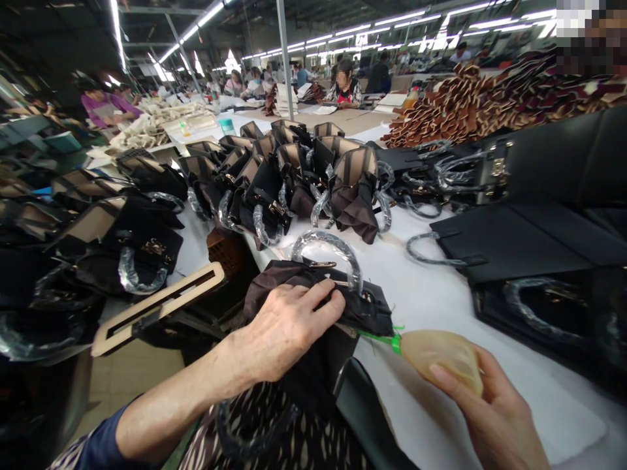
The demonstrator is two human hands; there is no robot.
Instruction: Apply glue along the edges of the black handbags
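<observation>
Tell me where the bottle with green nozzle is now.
In the head view, the bottle is lower right, in the right hand, its green nozzle pointing at the black bag.

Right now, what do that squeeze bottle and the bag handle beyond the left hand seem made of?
Squeeze bottle: probably soft plastic, with cloudy, translucent tan walls. Bag handle: apparently clear, glossy plastic film outside, judging by crinkled highlights; the core I can't tell.
</observation>
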